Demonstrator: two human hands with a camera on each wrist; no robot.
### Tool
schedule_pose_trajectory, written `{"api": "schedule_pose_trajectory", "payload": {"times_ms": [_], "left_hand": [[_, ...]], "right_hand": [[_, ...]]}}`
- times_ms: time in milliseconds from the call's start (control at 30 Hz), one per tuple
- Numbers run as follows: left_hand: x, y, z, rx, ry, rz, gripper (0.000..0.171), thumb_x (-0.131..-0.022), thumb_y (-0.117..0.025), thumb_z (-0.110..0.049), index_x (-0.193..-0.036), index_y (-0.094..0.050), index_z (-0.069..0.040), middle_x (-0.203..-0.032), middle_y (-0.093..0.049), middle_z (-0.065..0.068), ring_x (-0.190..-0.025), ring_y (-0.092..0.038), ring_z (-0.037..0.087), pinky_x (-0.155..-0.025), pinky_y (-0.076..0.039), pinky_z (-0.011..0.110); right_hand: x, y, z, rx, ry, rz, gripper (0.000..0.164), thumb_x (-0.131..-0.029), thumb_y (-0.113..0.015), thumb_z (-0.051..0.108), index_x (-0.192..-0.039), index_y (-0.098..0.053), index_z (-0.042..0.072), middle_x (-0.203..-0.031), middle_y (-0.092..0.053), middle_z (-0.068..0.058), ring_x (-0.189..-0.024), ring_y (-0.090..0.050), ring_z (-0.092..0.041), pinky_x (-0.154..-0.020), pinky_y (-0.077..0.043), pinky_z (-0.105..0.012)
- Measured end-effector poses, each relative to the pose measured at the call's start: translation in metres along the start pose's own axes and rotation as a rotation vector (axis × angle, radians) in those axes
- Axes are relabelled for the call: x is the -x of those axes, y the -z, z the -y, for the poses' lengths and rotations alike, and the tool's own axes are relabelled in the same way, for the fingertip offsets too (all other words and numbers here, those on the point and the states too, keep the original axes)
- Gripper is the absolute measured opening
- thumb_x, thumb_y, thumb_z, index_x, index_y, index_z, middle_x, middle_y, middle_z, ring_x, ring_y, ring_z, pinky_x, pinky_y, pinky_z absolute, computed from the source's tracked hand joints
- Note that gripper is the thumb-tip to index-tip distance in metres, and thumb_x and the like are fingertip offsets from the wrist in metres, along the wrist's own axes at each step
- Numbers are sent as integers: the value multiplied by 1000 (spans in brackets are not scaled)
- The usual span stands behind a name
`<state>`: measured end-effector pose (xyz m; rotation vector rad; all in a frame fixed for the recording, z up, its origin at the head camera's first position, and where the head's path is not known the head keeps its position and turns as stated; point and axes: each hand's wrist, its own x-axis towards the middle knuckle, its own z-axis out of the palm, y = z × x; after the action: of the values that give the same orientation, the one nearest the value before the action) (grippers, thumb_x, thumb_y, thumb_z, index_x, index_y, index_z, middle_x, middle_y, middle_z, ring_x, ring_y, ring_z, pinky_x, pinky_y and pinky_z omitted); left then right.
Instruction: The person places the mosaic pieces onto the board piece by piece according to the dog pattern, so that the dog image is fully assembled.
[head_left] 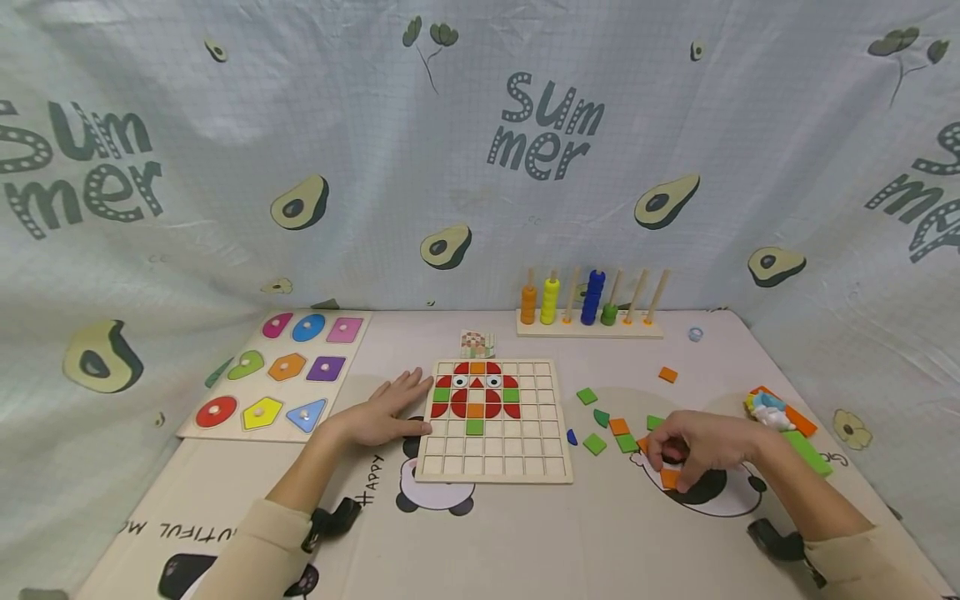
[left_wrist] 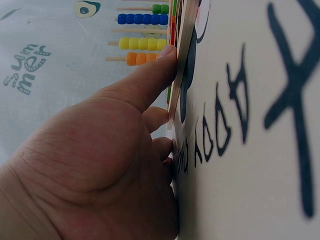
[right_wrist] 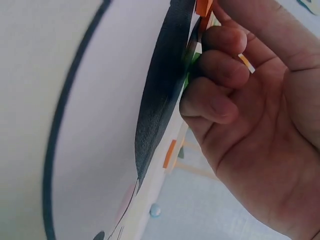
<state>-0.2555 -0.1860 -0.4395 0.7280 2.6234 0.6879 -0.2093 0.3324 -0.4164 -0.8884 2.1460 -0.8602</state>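
Note:
A wooden grid board (head_left: pixel 495 471) lies on the table, with red, green, orange and eye-marked pieces set in its upper left part. My left hand (head_left: pixel 384 414) lies with fingers extended at the board's left edge; in the left wrist view the thumb (left_wrist: pixel 155 75) touches the board's side. At the right, my right hand (head_left: pixel 701 446) has its fingers curled low over the cloth. Between its thumb and index finger it pinches a small orange square tile (head_left: pixel 670 479). Loose tiles lie around it, including a green tile (head_left: pixel 595 444) and a blue piece (head_left: pixel 572 437).
A shape puzzle board (head_left: pixel 273 392) sits at the left. Behind stands a bead stacker (head_left: pixel 588 329) with several pegs. A small picture card (head_left: pixel 477 343) lies above the grid board. Far right are a green block (head_left: pixel 807 452) and a small toy figure (head_left: pixel 768 412).

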Motion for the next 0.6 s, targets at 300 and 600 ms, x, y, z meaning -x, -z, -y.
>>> {"api": "schedule_pose_trajectory", "payload": {"times_ms": [300, 600], "left_hand": [[-1, 0, 1, -6, -2, 3, 86, -89, -58, -56, -155, -17, -20, -162, -4, 7, -148, 4, 28, -117, 1, 53], [-1, 1, 1, -1, 1, 5, 85, -89, -58, -55, -155, -17, -20, -162, -4, 7, -148, 4, 28, -118, 1, 52]], "right_hand": [[-5, 4, 2, 51, -17, -117, 25, -73, -83, 17, -85, -61, 13, -78, -59, -10, -68, -55, -13, -58, -48, -23], [-27, 16, 12, -43, 78, -195, 9, -88, -70, 13, -89, -62, 10, -77, -64, -4, -64, -59, -21, -58, -53, -31]]}}
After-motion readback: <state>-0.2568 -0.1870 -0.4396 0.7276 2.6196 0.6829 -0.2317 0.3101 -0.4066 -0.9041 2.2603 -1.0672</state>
